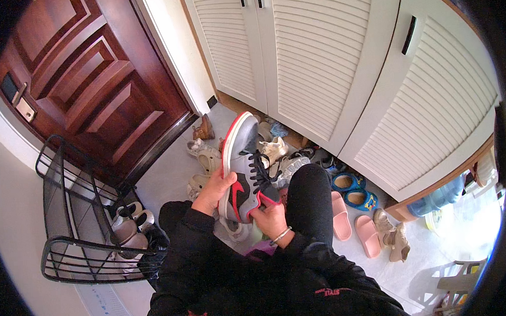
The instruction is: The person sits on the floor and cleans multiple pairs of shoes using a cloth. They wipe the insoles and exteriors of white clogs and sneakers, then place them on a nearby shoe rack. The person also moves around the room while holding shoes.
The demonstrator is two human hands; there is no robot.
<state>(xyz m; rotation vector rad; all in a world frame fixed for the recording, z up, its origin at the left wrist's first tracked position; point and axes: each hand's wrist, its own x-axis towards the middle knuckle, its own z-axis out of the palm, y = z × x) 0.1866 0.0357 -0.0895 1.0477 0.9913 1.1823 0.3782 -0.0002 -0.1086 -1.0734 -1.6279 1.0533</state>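
Both of my hands hold one grey, black and red sneaker (241,175) above the floor, its toe pointing away from me. My left hand (214,189) grips the white and red sole edge from the side, with the thumb on the upper. At the heel end my right hand (272,220) holds the red-lined collar, and its fingers are partly hidden inside the opening. The black laces (260,172) are threaded through the eyelets. Below the sneaker lie cream clogs (209,160), white sneakers (293,165) and other shoes, partly covered by my arms and knee.
A black metal rack (70,242) with several shoes stands at the left by a dark red wooden door (101,80). White louvered cabinets (324,49) run along the far side. Pink slides (341,215), blue slippers (356,198) and beige shoes (398,242) lie on the right.
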